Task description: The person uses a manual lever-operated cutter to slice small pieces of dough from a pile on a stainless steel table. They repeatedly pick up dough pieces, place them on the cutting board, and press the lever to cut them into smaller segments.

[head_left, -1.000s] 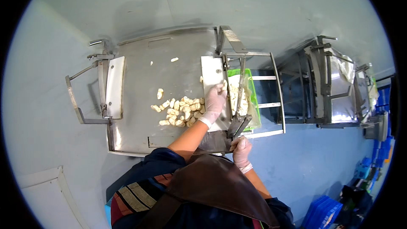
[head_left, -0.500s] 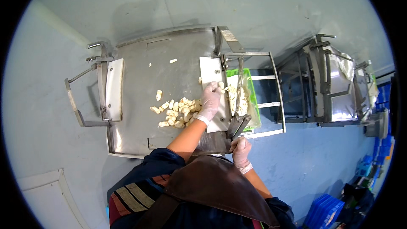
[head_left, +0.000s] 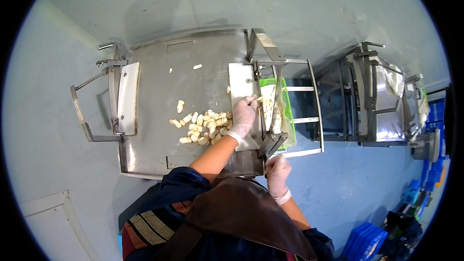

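My gloved left hand (head_left: 244,116) is closed around a pale piece (head_left: 257,99), partly hidden, at the inner edge of a white board (head_left: 241,79) beside a metal cutting mechanism (head_left: 271,143). My gloved right hand (head_left: 278,174) is closed on what looks like the mechanism's lever, mostly hidden, at the front edge of the steel work table (head_left: 154,87). Several knobbly cream pieces, apparently mushrooms (head_left: 195,128), lie heaped left of the board, with a few scattered farther back. Under the mechanism, a green crate (head_left: 287,111) with a plastic liner holds small cut pieces.
A second white board on a metal bracket (head_left: 128,99) stands at the table's left end. A metal rail frame (head_left: 319,106) extends right, toward another steel station (head_left: 386,116). Blue crates (head_left: 362,241) sit low at right. Pale walls surround the table.
My left hand has shifted slightly along the board edge, and its piece shows less. My right hand has moved slightly right and down, with the sprung bar shifted a little right.
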A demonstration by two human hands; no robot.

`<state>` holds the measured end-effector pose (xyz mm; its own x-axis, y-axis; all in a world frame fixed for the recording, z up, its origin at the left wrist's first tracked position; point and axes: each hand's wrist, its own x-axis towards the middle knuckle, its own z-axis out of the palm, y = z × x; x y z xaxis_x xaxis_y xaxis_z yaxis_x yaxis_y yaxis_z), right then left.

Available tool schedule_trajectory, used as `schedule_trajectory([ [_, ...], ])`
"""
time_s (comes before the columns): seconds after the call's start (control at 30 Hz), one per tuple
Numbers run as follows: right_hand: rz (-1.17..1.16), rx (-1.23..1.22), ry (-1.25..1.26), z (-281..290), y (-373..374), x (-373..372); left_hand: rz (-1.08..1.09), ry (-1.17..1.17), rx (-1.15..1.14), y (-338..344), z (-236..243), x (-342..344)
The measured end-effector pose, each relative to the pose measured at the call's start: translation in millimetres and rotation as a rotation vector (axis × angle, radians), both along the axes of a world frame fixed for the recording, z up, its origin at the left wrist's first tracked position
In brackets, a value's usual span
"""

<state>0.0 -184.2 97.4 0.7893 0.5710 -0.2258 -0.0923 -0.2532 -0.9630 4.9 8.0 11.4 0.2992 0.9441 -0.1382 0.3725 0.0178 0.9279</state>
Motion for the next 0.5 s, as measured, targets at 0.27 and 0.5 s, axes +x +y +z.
schedule_trajectory([
  [0.27,-0.044,0.026,-0.103,-22,-6,-6,-0.035,-0.03,-0.025,-6,-1,2],
  [0.5,-0.037,-0.007,-0.099,1,3,-1,-0.079,0.112,0.022,8,-12,3],
])
